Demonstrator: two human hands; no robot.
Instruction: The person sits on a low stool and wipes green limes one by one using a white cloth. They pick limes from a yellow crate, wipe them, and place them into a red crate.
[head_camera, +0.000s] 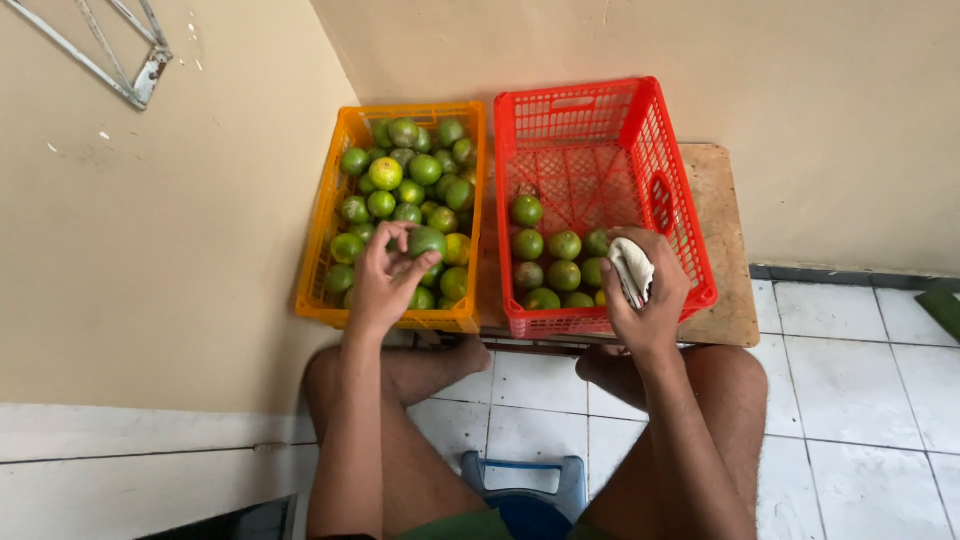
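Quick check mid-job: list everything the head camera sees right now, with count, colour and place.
orange crate: one, orange, left on the board, nearly full.
red crate: one, red, right, mostly bare.
limes: many, green to yellowish, in the orange crate; about ten more in the red crate's near end.
wooden board: one, brown, under both crates.
stool: one, blue, between the knees.
metal bracket: one, grey, wall, upper left.
left hand: grip on one lime over the orange crate.
right hand: holds a white cloth at the red crate.
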